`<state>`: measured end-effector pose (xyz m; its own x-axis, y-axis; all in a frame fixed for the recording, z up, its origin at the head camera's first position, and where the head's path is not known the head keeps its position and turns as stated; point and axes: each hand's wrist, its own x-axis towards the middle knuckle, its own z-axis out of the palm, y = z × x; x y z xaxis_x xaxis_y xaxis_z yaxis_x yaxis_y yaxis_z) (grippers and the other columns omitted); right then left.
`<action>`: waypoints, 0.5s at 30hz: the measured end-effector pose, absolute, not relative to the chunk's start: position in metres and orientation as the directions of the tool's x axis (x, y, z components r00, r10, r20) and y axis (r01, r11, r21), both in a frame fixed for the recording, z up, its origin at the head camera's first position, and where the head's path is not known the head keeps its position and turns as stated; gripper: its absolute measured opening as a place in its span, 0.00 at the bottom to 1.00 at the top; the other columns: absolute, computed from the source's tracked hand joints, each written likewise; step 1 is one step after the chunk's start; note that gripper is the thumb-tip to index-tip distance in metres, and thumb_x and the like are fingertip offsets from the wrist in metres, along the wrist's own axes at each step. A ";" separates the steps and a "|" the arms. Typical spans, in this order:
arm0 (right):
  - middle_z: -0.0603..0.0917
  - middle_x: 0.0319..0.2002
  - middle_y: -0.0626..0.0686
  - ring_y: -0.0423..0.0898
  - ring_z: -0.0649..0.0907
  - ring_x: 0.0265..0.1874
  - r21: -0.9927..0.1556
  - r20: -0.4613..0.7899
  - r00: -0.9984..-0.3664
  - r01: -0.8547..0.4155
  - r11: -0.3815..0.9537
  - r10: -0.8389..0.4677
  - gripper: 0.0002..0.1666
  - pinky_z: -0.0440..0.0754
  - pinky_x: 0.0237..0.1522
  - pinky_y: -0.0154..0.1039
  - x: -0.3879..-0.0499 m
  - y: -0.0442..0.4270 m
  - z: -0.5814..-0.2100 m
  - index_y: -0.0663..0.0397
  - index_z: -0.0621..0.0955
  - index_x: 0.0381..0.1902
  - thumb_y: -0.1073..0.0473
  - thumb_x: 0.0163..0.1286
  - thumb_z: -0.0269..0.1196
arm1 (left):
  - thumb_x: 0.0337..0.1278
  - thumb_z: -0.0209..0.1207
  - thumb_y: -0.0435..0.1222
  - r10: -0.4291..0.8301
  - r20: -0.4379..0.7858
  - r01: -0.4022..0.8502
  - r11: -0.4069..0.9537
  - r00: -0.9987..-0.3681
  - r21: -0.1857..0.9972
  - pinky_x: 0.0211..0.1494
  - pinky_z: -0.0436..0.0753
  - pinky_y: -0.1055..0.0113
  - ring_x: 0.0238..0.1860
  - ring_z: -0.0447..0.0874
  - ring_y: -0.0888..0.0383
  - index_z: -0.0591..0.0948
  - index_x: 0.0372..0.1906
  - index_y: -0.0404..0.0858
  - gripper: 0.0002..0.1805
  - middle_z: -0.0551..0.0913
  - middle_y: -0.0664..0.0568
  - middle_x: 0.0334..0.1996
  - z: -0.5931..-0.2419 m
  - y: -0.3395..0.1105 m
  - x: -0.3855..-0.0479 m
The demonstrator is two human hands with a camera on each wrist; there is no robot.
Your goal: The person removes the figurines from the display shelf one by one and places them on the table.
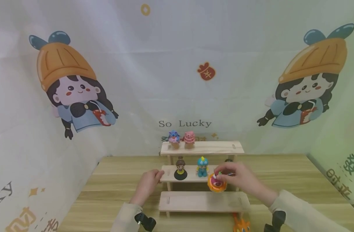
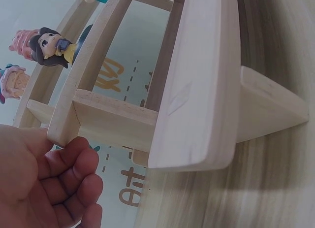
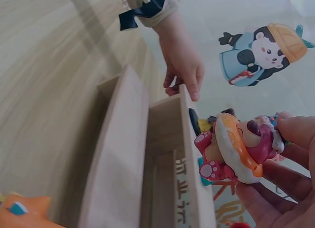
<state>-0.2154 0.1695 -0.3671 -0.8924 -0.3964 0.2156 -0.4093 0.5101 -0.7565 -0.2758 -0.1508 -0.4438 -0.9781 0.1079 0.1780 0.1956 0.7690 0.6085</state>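
My left hand (image 1: 148, 185) grips the left end of the middle tier of a wooden stepped display stand (image 1: 204, 201), its fingers curled at the board's end. Held by the head in my right hand (image 1: 239, 175) is a pink bear figurine (image 3: 251, 144) with an orange-and-white doughnut ring round it. It hangs in front of the middle tier's right part, above the lowest tier. On that middle tier stand a brown-haired doll figurine (image 1: 180, 167) on a black base and a figurine in turquoise (image 1: 202, 168). Something dark (image 1: 228, 160) behind my right hand is mostly hidden.
Two ice-cream-cone figurines, one blue (image 1: 174, 138) and one pink (image 1: 189, 138), stand on the top tier's left half. An orange figurine (image 1: 242, 224) is on the wooden table (image 1: 107, 183), near the stand's front right. A printed cloth (image 1: 177, 93) hangs behind.
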 end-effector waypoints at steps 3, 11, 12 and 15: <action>0.84 0.42 0.54 0.47 0.84 0.41 -0.782 0.178 -0.900 -0.375 0.498 -0.399 0.12 0.81 0.39 0.32 -0.211 0.169 -0.376 0.54 0.83 0.40 0.54 0.63 0.66 | 0.70 0.49 0.40 0.104 0.177 0.192 0.768 -0.979 0.611 0.25 0.66 0.66 0.20 0.66 0.59 0.76 0.22 0.36 0.19 0.73 0.52 0.17 -0.443 -0.151 -0.276; 0.84 0.42 0.53 0.40 0.82 0.39 -0.831 0.107 -0.901 -0.313 0.460 -0.420 0.12 0.79 0.40 0.30 -0.200 0.173 -0.403 0.55 0.84 0.41 0.55 0.61 0.67 | 0.69 0.49 0.39 0.104 0.173 0.189 0.769 -0.979 0.610 0.25 0.66 0.67 0.20 0.66 0.59 0.76 0.22 0.36 0.18 0.75 0.51 0.18 -0.444 -0.150 -0.277; 0.84 0.42 0.54 0.39 0.82 0.39 -0.835 0.111 -0.894 -0.320 0.447 -0.433 0.12 0.79 0.40 0.31 -0.199 0.173 -0.406 0.56 0.84 0.41 0.55 0.61 0.67 | 0.69 0.49 0.39 0.104 0.175 0.191 0.770 -0.979 0.608 0.25 0.66 0.67 0.20 0.66 0.59 0.76 0.22 0.36 0.18 0.75 0.51 0.18 -0.445 -0.150 -0.277; 0.84 0.40 0.54 0.35 0.82 0.36 -0.843 0.116 -0.880 -0.333 0.423 -0.461 0.12 0.80 0.40 0.31 -0.197 0.174 -0.414 0.57 0.83 0.40 0.57 0.61 0.67 | 0.69 0.49 0.39 0.103 0.176 0.190 0.774 -0.979 0.604 0.25 0.66 0.67 0.20 0.65 0.59 0.76 0.22 0.36 0.18 0.75 0.51 0.17 -0.445 -0.150 -0.277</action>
<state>-0.1967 0.1742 -0.4136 -0.8797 -0.4612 0.1159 -0.3327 0.4228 -0.8429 -0.2772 -0.1500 -0.4447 -0.9790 0.1026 0.1760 0.1898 0.7738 0.6043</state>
